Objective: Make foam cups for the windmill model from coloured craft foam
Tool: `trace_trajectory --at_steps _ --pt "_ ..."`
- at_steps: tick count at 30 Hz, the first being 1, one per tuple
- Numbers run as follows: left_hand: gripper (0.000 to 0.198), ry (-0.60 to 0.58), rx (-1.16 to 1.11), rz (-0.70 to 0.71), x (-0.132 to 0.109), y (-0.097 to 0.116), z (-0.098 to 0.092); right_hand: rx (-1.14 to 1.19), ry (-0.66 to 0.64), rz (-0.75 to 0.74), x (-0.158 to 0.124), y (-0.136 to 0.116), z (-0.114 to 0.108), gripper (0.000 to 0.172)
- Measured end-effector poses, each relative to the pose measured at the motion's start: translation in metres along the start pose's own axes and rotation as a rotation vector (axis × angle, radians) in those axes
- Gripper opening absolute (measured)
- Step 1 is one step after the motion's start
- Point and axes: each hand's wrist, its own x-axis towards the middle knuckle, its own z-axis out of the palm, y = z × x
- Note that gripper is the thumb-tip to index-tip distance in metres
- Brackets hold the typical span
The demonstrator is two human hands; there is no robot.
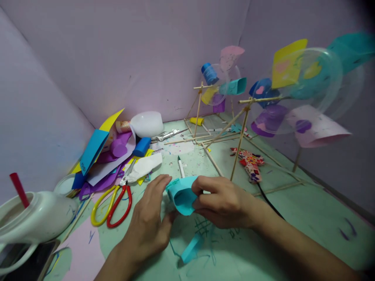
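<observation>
A teal paper piece (183, 195), curled into a rough cone, sits between both hands just above the green table (293, 218). My right hand (225, 201) pinches its right side with thumb and fingers closed. My left hand (150, 220) presses against its left side, fingers together and extended along the paper. A smaller teal paper strip (191, 248) lies on the table below the hands. A white marker (181, 167) lies just beyond the cone.
Yellow and red scissors (113, 203) lie left of the hands, beside a heap of coloured paper (102, 160) and a white bowl (146, 124). Stick-built pinwheels (222, 88) (293, 93) stand at the back and right. A patterned glue gun (250, 164) lies nearby. A white cup (32, 218) stands far left.
</observation>
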Motion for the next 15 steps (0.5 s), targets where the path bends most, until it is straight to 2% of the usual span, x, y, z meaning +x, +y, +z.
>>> trace_trajectory --at_steps 7,15 --pt "0.062 -0.027 -0.030 -0.045 0.0012 -0.0059 0.0040 -0.004 0.035 -0.029 -0.0009 -0.0027 0.0004 0.024" --pt "0.060 -0.014 -0.060 0.017 0.0019 -0.0077 0.0030 0.010 0.038 -0.034 -0.0018 -0.0056 0.0020 0.027"
